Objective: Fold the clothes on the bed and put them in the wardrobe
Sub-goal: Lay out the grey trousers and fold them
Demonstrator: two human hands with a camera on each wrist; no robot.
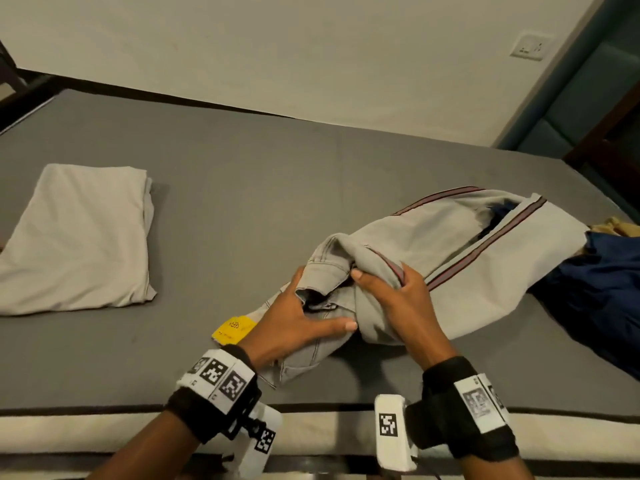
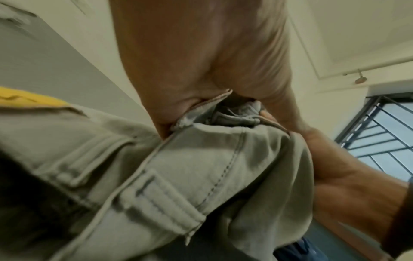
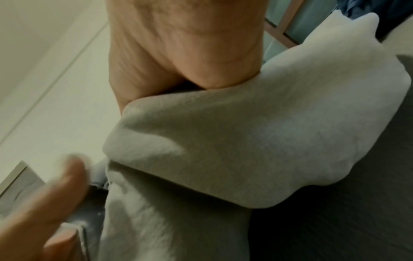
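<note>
Far left on the grey bed (image 1: pixel 225 209) I see a folded beige cloth (image 1: pixel 78 237). My left hand (image 1: pixel 298 327) grips the waistband of the grey jeans (image 1: pixel 485 271) near the bed's front edge, beside their yellow tag (image 1: pixel 232 328). My right hand (image 1: pixel 398 299) clutches bunched denim. Right of that lie dark blue clothes (image 1: pixel 599 292). A cream wall (image 1: pixel 311 53) carries a socket (image 1: pixel 530 46).

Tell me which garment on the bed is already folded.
The plain beige garment at far left, lying flat and squared. The striped grey trousers are bunched in both hands; the navy garment is crumpled.
</note>
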